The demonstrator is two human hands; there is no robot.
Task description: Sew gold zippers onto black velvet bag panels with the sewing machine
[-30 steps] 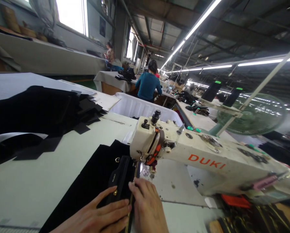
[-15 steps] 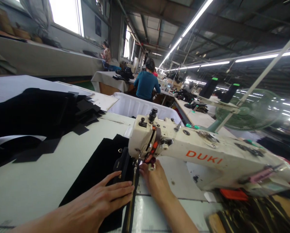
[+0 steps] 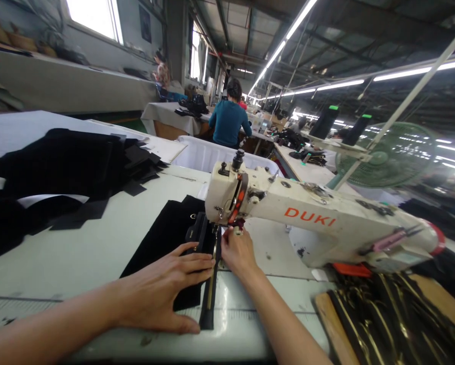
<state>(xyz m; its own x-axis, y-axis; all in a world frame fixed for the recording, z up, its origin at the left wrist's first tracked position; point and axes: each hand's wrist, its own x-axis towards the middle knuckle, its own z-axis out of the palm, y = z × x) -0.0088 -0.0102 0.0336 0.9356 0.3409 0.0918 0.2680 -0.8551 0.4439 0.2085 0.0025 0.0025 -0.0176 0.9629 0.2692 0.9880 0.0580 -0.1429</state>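
A black zipper (image 3: 211,294) with gold teeth runs under the head of the white sewing machine (image 3: 267,197), its tail lying towards me. My left hand (image 3: 166,281) rests flat across it and the black fabric piece (image 3: 151,243) on the left, fingers stretched and thumb apart. Close to the needle, my right hand (image 3: 238,252) has its fingers curled in at the zipper's right edge; the fingertips are partly hidden by the machine. A black strip with a small label and a gold ring (image 3: 193,216) lies on the fabric beside the needle.
Black cut pieces (image 3: 60,167) are heaped at the left of the table. Several gold-toothed zippers (image 3: 387,314) lie on a wooden board at the lower right. Behind the machine stand a white bin (image 3: 189,152), thread cones (image 3: 324,122) and a green fan (image 3: 387,154). A person (image 3: 229,119) sits further off.
The zipper and fabric have advanced under the needle, so the zipper's near end now shows. My left hand has kept its place on them. The view has shifted slightly.
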